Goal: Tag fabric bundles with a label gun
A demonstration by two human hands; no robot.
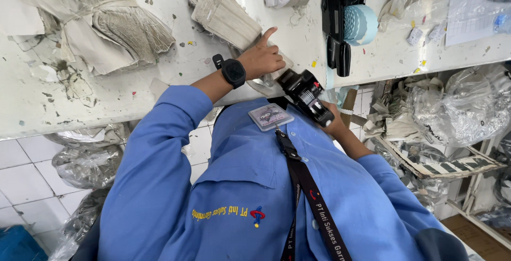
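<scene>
In the head view, the person's own body is seen from above, in a smooth blue shirt. The left arm is bent and stretched out to the white table (159, 80). A black watch (233, 72) is worn on that wrist. The left hand (262, 57) is laid on the table edge, with the first finger held out straight and the other fingers curled in. Its fingertip is pressed against a stack of folded cream cloth pieces (223, 16). Nothing is gripped by this hand.

The right arm is bent close to the chest. The right hand (335, 125) is mostly hidden, but it is closed around the handle of a black label gun (304, 95). The gun is made of hard black plastic with a small red part, and it is held just below the table edge, near the left hand.

A second black label gun (340, 24) is lying on the table, with a round roll of pale blue tape (361, 25) on it. More wrinkled cream cloth (114, 26) is piled at the far left. The table top is scratched and dotted with bits of colour. A flat badge (270, 116) is hung on a dark strap (308, 192) over the chest. Crinkly clear plastic bags (468, 106) are stuffed on a shelf at the right.
</scene>
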